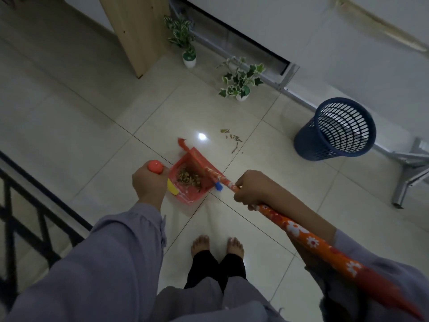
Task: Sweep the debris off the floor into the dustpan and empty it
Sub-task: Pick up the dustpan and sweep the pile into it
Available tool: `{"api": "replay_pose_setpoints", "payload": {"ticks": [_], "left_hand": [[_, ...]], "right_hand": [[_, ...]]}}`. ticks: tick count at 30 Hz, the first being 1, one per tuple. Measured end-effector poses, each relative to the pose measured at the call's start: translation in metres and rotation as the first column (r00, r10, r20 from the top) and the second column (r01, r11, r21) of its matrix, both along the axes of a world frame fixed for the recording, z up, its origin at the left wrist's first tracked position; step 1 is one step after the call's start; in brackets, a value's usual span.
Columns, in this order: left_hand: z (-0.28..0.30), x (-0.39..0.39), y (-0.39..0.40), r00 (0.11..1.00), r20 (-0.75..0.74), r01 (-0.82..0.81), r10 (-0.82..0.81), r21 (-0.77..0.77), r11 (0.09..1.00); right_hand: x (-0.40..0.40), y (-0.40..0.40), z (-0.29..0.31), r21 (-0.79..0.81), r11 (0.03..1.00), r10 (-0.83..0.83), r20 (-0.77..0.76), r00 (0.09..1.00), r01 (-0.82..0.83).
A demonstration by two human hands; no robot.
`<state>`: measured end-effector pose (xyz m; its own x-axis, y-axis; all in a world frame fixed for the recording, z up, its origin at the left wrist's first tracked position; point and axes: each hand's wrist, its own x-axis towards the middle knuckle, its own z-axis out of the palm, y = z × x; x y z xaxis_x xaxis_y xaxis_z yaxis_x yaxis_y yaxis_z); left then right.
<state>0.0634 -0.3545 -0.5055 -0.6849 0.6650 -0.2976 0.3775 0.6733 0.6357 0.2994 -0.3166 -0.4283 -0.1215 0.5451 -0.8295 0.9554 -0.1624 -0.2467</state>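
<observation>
A: Two hands, both busy. Left hand is clenched round the dustpan handle, the orange knob poking out above the fist.

B: Where's the dustpan?

A: Dustpan is red and sits on the tiled floor in front of the bare feet, just beside the left hand. A pile of debris lies inside it. Yellow tab on the pan's edge nearest the left hand.

B: Right hand?

A: Right hand is wrapped round the broom stick, orange with white flowers. The stick runs from the right sleeve across the top of the dustpan; its red far end shows just beyond the pan. A blue bit shows at the pan's right side, under the stick; can't tell what it is.

B: Anything left on the floor?

A: Yes, a few loose leaves beyond the dustpan, apart from it, toward the bin.

B: Bin?

A: Blue mesh bin stands well right of the dustpan, by a grey metal frame. Contents unclear. Two potted plants farther out past the dustpan: near one and a smaller one by a wooden panel.
</observation>
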Motion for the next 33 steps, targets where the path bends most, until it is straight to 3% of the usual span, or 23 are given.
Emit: {"api": "replay_pose_setpoints", "payload": {"ticks": [8,18,26,33], "left_hand": [[-0.010,-0.006,0.010,0.996,0.046,0.074,-0.075,0.014,0.997],[-0.014,0.004,0.007,0.996,0.075,0.054,-0.055,0.013,0.998],[0.007,0.022,0.032,0.995,0.096,0.022,-0.030,0.078,0.997],[-0.005,0.060,0.064,0.995,0.062,0.076,-0.079,0.050,0.996]], "right_hand": [[-0.004,0.033,-0.007,0.135,0.989,-0.057,0.036,0.998,0.052],[-0.011,0.014,-0.015,-0.003,0.999,-0.050,-0.050,0.998,0.049],[0.042,0.048,0.006,0.163,0.973,-0.173,0.049,0.984,0.163],[0.057,0.064,-0.006,0.212,0.972,-0.134,0.161,0.978,0.099]]}}
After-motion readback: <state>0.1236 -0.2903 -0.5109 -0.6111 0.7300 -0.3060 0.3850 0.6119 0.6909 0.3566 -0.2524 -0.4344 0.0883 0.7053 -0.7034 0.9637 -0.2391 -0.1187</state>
